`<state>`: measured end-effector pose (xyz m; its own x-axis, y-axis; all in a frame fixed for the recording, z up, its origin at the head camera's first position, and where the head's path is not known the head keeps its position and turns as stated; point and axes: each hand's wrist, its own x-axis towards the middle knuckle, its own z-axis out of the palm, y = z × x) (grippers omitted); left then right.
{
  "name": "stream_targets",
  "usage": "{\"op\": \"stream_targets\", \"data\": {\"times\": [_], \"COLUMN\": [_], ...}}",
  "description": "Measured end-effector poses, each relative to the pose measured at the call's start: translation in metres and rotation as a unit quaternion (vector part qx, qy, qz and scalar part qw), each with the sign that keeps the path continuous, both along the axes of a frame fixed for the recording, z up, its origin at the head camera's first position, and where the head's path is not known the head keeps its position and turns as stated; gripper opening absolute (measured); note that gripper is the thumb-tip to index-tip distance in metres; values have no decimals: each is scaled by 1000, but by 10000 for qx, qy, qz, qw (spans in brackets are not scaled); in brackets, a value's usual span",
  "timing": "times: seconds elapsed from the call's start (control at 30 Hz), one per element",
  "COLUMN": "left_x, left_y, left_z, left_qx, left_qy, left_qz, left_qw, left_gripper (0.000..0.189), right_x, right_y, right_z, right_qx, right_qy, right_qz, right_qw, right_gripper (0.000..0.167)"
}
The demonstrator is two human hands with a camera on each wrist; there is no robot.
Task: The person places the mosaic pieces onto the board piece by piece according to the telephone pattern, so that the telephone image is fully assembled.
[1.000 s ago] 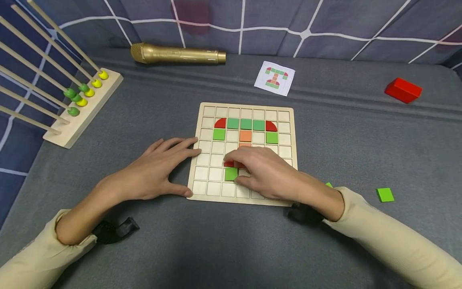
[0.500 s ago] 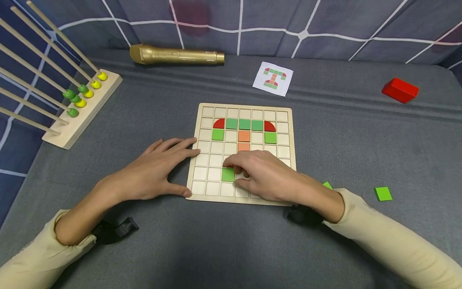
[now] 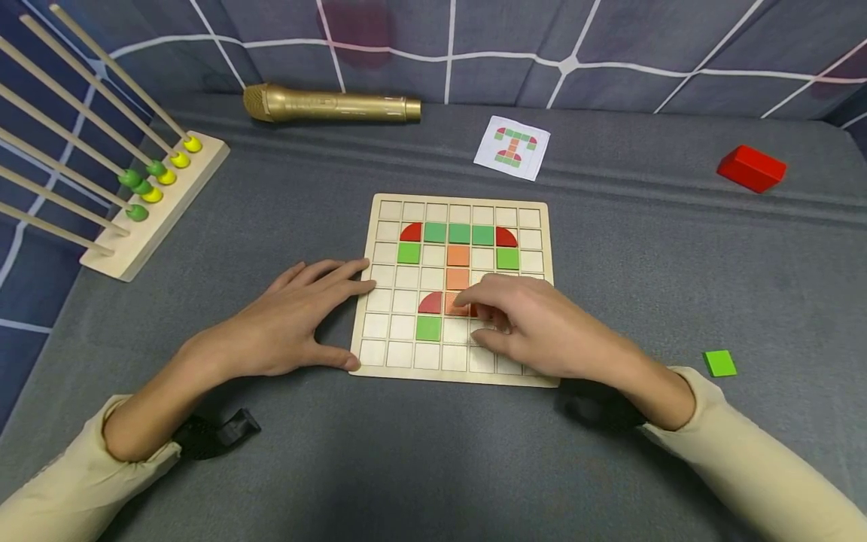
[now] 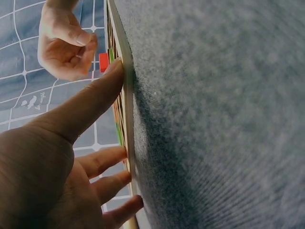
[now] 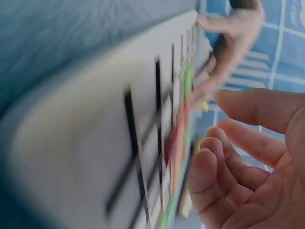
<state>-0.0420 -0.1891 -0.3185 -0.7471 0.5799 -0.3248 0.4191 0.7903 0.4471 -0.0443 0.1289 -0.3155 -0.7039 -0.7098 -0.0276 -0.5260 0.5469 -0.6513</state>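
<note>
On the table lies a wooden grid board (image 3: 372, 352) with coloured tiles in its cells. My left hand (image 3: 294, 316) rests at its left edge, thumb near the lower corner and fingertips on the rim. My right hand (image 3: 535, 324) is over the board's lower right, fingers loosely bent. In the right wrist view its thumb (image 5: 257, 107) and fingers stand apart with nothing between them. Left of it lie a red quarter-circle tile (image 3: 430, 303) and a bright green tile (image 3: 428, 328). Orange tiles (image 3: 457, 278) run up the middle. Another red tile is partly hidden behind my right fingers.
A loose green tile (image 3: 719, 363) lies to the right of the board. Behind the board are a printed pattern card (image 3: 512, 148), a gold microphone (image 3: 332, 103) and a red block (image 3: 752, 168). A wooden bead rack (image 3: 156, 203) stands at the left.
My right hand has moved right, uncovering the lower red quarter-circle and an orange tile. The forearm now covers a green tile glimpsed before beside it. My left hand stays put.
</note>
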Motion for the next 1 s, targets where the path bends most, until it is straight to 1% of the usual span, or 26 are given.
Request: {"op": "stream_targets", "data": {"times": [0.1,0.2,0.33,0.5,0.63,0.77,0.87,1.0], "left_x": [0,0,0,0,-1,-1,-1,0], "left_y": [0,0,0,-1,-1,0,-1,-1], "left_z": [-1,-1,0,0,0,0,1,1], "left_qx": [2,13,21,23,25,-2,-3,19], "left_qy": [12,20,1,-35,-43,-50,-56,-57], "left_qz": [0,-7,-24,-48,-63,-63,-43,-36], "left_qw": [10000,10000,10000,10000,10000,10000,10000,10000], "left_gripper": [94,94,94,94,94,94,94,93], "right_x": [0,3,12,25,35,42,43,42], "right_y": [27,56,92,126,143,150,150,149], "right_z": [3,2,-3,-12,-20,-23,-25,-29], "right_qx": [-4,-80,-52,170,225,93,25,43], "right_qy": [-79,-138,-78,-94,-194,-177,-64,93], "right_qz": [-265,-544,-873,-1076,-1200,-1133,-1047,-1090], "right_qw": [9996,9984,9961,9940,9923,9934,9945,9940], "right_gripper": [28,30,36,41,41,44,47,46]}}
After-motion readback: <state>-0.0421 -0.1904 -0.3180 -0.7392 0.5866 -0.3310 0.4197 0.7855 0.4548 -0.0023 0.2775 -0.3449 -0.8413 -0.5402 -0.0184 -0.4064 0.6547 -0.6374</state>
